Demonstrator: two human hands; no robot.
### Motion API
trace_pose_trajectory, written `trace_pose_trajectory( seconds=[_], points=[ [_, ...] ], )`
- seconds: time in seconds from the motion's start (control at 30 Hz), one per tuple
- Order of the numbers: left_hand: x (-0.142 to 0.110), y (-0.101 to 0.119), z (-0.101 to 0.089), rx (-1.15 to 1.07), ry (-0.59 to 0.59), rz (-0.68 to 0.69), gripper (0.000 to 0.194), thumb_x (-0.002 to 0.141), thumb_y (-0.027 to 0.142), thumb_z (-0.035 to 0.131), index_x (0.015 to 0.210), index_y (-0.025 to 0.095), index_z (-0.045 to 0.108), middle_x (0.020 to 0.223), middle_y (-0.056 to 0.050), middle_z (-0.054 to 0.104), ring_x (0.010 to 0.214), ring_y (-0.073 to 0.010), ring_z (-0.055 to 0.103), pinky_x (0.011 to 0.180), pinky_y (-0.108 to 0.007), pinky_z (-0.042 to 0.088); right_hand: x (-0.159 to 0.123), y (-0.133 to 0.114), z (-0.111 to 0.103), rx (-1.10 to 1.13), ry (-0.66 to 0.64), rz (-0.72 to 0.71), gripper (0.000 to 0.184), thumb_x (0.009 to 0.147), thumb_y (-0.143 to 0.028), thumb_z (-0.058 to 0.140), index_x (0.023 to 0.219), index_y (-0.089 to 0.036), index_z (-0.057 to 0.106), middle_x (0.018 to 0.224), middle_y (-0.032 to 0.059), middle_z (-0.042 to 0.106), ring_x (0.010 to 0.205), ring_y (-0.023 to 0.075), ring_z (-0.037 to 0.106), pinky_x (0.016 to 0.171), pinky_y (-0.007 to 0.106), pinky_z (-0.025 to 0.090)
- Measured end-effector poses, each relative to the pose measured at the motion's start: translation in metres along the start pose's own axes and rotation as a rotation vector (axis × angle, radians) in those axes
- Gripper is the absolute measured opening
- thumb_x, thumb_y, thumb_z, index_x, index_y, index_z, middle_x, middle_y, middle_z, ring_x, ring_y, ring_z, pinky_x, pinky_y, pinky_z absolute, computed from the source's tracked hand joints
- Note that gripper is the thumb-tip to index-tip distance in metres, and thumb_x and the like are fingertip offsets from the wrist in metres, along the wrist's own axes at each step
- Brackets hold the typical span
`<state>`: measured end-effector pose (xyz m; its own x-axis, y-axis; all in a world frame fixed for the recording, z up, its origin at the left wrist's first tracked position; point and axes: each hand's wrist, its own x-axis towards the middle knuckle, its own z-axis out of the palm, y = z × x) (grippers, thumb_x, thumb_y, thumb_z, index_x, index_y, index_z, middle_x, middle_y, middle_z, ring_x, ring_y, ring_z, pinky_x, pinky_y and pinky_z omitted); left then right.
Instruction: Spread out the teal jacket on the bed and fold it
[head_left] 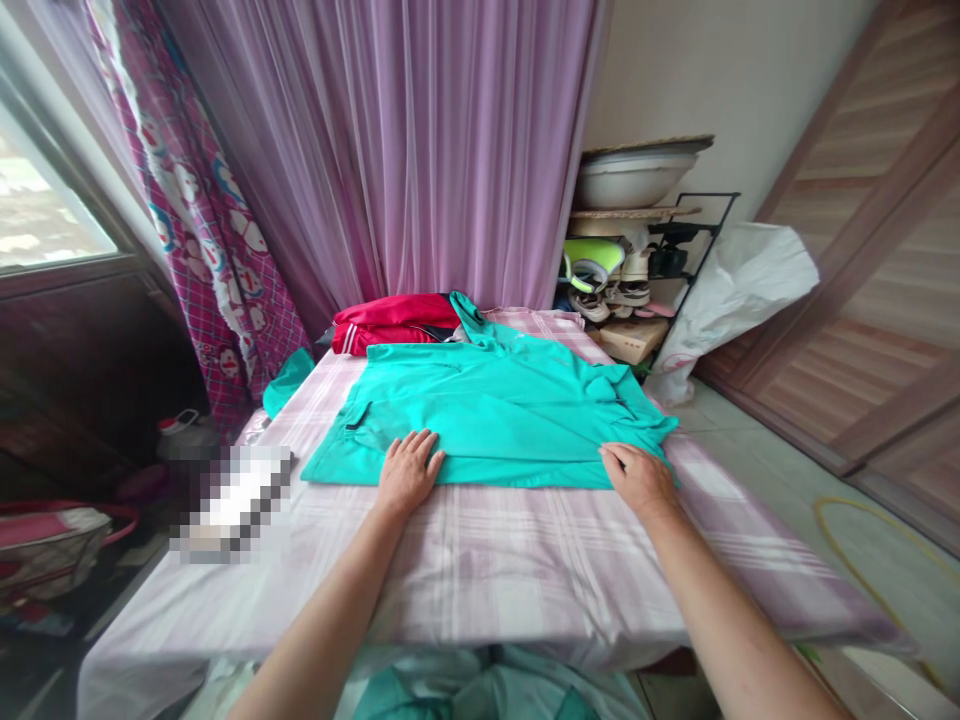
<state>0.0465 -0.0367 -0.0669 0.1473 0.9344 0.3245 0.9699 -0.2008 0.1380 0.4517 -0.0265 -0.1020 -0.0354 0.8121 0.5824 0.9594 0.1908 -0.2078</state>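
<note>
A turquoise shirt (pixel 495 410) lies spread across a table covered by a pale pink checked cloth (pixel 480 560). My left hand (pixel 409 468) rests flat on the shirt's near hem, fingers stretched out and slightly apart. My right hand (pixel 637 475) presses on the hem near the shirt's right corner, fingers curled down against the fabric; whether it pinches the cloth is hidden. A red garment (pixel 394 320) sits folded at the far left end of the table, behind the shirt.
Purple curtains (pixel 420 150) hang behind the table, with a patterned pink curtain (pixel 210 230) and a window at left. A black rack (pixel 637 260) with shoes and a basin stands at right, beside a white bag (pixel 735 280). A wooden door lines the right wall.
</note>
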Motion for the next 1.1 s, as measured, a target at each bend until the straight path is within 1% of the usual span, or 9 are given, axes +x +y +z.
trace_pose_trajectory(
  seconds=[0.2, 0.3, 0.43, 0.53, 0.67, 0.73, 0.87, 1.0, 1.1],
  points=[
    [-0.001, -0.004, 0.005, -0.045, 0.061, 0.025, 0.042, 0.098, 0.044, 0.042, 0.131, 0.026, 0.062, 0.138, -0.007, 0.061, 0.130, -0.0254, 0.054, 0.112, -0.047, 0.038, -0.001, 0.000, 0.000, 0.005, -0.002, 0.024, 0.034, 0.090, -0.028, 0.045, 0.088, -0.022, 0.078, 0.096, 0.0086, 0.078, 0.087, 0.0228, 0.071, 0.079, 0.035, 0.052],
    [0.000, -0.013, 0.005, -0.085, 0.161, 0.026, 0.038, 0.097, 0.039, 0.042, 0.125, 0.025, 0.065, 0.132, -0.008, 0.066, 0.123, -0.0241, 0.059, 0.110, -0.045, 0.041, 0.000, -0.001, 0.000, 0.001, 0.002, 0.032, 0.035, 0.090, -0.029, 0.044, 0.086, -0.022, 0.078, 0.096, 0.0084, 0.078, 0.087, 0.0225, 0.070, 0.079, 0.034, 0.052],
    [0.000, -0.039, -0.002, -0.071, 0.280, -0.112, 0.037, 0.096, 0.033, 0.041, 0.120, 0.020, 0.066, 0.123, -0.010, 0.070, 0.113, -0.0251, 0.063, 0.100, -0.043, 0.047, 0.000, -0.002, 0.000, 0.004, 0.015, 0.027, 0.036, 0.089, -0.030, 0.043, 0.084, -0.023, 0.078, 0.094, 0.0086, 0.078, 0.085, 0.0230, 0.070, 0.076, 0.034, 0.052],
    [-0.004, -0.063, -0.011, -0.010, 0.251, -0.174, 0.038, 0.095, 0.035, 0.040, 0.119, 0.020, 0.066, 0.123, -0.011, 0.069, 0.111, -0.0267, 0.063, 0.099, -0.044, 0.047, -0.001, -0.001, -0.001, -0.003, 0.028, 0.008, 0.035, 0.088, -0.029, 0.044, 0.082, -0.024, 0.078, 0.092, 0.0078, 0.078, 0.083, 0.0228, 0.069, 0.074, 0.035, 0.051],
    [-0.012, -0.092, -0.024, 0.050, 0.190, -0.065, 0.039, 0.095, 0.038, 0.039, 0.116, 0.022, 0.067, 0.127, -0.009, 0.067, 0.122, -0.0272, 0.058, 0.108, -0.045, 0.040, 0.005, -0.005, -0.006, -0.036, 0.018, -0.006, 0.033, 0.087, -0.027, 0.045, 0.085, -0.024, 0.077, 0.089, 0.0078, 0.077, 0.079, 0.0231, 0.069, 0.071, 0.035, 0.049],
    [-0.014, -0.103, -0.029, 0.060, 0.174, -0.036, 0.040, 0.096, 0.038, 0.038, 0.117, 0.021, 0.067, 0.130, -0.010, 0.066, 0.126, -0.0282, 0.055, 0.110, -0.047, 0.038, 0.017, -0.017, -0.010, -0.046, 0.014, -0.029, 0.032, 0.087, -0.026, 0.046, 0.092, -0.023, 0.077, 0.092, 0.0084, 0.077, 0.081, 0.0237, 0.069, 0.072, 0.035, 0.048],
    [-0.018, -0.117, -0.027, 0.028, 0.147, -0.048, 0.044, 0.096, 0.039, 0.036, 0.122, 0.019, 0.065, 0.134, -0.012, 0.063, 0.127, -0.0278, 0.055, 0.109, -0.048, 0.040, 0.063, -0.081, -0.012, 0.004, -0.013, -0.128, 0.029, 0.088, -0.022, 0.049, 0.100, -0.022, 0.076, 0.101, 0.0085, 0.076, 0.091, 0.0240, 0.068, 0.079, 0.034, 0.047],
    [-0.020, -0.123, -0.018, -0.007, 0.162, -0.055, 0.042, 0.097, 0.039, 0.037, 0.123, 0.019, 0.063, 0.133, -0.012, 0.064, 0.127, -0.0280, 0.055, 0.110, -0.049, 0.041, 0.108, -0.183, 0.005, 0.168, -0.175, -0.328, 0.025, 0.091, -0.020, 0.052, 0.102, -0.024, 0.075, 0.104, 0.0055, 0.075, 0.095, 0.0208, 0.066, 0.085, 0.031, 0.047],
    [-0.021, -0.125, -0.015, -0.053, 0.192, -0.043, 0.038, 0.096, 0.038, 0.039, 0.120, 0.021, 0.064, 0.130, -0.010, 0.065, 0.124, -0.0262, 0.057, 0.108, -0.045, 0.044, 0.125, -0.258, 0.028, 0.279, -0.319, -0.477, 0.020, 0.092, -0.024, 0.058, 0.104, -0.024, 0.074, 0.107, 0.0044, 0.074, 0.098, 0.0195, 0.065, 0.087, 0.030, 0.047]
  ],
)
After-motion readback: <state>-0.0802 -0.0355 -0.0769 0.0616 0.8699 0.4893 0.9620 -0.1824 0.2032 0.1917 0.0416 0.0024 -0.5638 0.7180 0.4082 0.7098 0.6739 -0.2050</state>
